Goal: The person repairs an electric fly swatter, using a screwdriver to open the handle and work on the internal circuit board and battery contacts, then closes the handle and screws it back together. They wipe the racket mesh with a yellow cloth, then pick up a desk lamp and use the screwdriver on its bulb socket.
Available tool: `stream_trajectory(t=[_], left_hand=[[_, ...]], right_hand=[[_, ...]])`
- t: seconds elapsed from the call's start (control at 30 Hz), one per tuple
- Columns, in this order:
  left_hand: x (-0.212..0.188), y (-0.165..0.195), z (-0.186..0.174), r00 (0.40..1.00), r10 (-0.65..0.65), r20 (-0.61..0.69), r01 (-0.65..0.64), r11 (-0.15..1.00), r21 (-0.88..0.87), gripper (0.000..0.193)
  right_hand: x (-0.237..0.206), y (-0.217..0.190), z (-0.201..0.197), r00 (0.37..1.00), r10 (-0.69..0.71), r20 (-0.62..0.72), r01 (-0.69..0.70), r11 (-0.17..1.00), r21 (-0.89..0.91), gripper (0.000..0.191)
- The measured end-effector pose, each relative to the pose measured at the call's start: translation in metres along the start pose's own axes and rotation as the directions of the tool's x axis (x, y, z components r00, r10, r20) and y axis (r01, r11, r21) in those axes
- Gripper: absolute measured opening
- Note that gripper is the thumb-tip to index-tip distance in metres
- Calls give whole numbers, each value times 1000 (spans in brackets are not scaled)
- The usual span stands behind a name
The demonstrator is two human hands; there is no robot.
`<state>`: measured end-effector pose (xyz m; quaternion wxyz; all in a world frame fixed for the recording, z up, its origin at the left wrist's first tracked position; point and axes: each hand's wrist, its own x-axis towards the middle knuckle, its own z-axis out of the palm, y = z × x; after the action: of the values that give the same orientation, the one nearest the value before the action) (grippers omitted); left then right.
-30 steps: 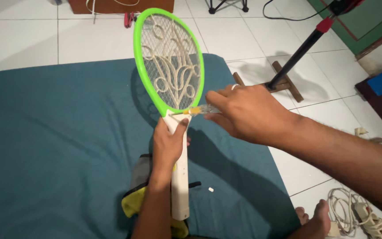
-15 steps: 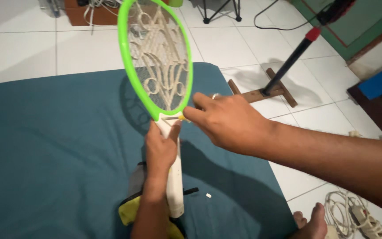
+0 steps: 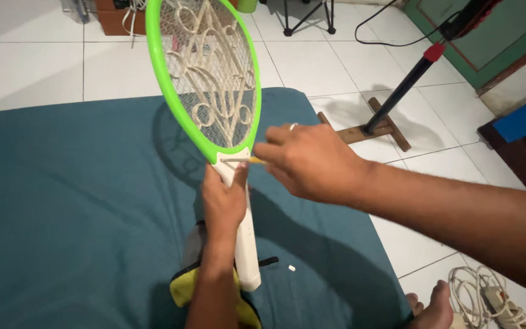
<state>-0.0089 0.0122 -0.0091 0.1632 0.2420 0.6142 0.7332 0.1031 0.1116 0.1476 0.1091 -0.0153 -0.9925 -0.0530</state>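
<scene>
The left hand [image 3: 223,201] is wrapped around the white handle of the green-framed racket swatter [image 3: 208,79], held upright — its net head rises above the grip. The right hand [image 3: 308,161] pinches a thin yellow-tipped screwdriver [image 3: 241,161] just above that grip, at the swatter's neck — the teal mat [image 3: 62,201] lies below.

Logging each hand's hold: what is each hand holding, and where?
Left hand grips the swatter at its handle top. Right hand pinches a thin tool by its end.
</scene>
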Motion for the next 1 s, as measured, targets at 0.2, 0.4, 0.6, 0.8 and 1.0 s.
stream_trajectory(t=[0.2, 0.4, 0.6, 0.8, 1.0], left_hand=[[-1, -2, -5, 977, 214, -18, -213, 975, 68, 33], [2, -4, -6, 984, 178, 10, -178, 982, 63, 31], [1, -2, -10, 996, 14, 92, -8, 997, -72, 33], [-4, -16, -5, 979, 206, -7, -203, 969, 140, 31], [5, -21, -7, 998, -49, 40, 48, 998, 28, 33]], right_hand=[[29, -29, -25, 688, 508, 519, -611, 790, 38, 32], [28, -10, -22, 904, 264, 337, -377, 864, 333, 37], [10, -14, -5, 995, 13, 96, -3, 994, -113, 13], [38, -7, -3, 771, 406, 490, -577, 772, 267, 16], [3, -3, 8, 1000, 22, -8, -21, 986, 165, 29]])
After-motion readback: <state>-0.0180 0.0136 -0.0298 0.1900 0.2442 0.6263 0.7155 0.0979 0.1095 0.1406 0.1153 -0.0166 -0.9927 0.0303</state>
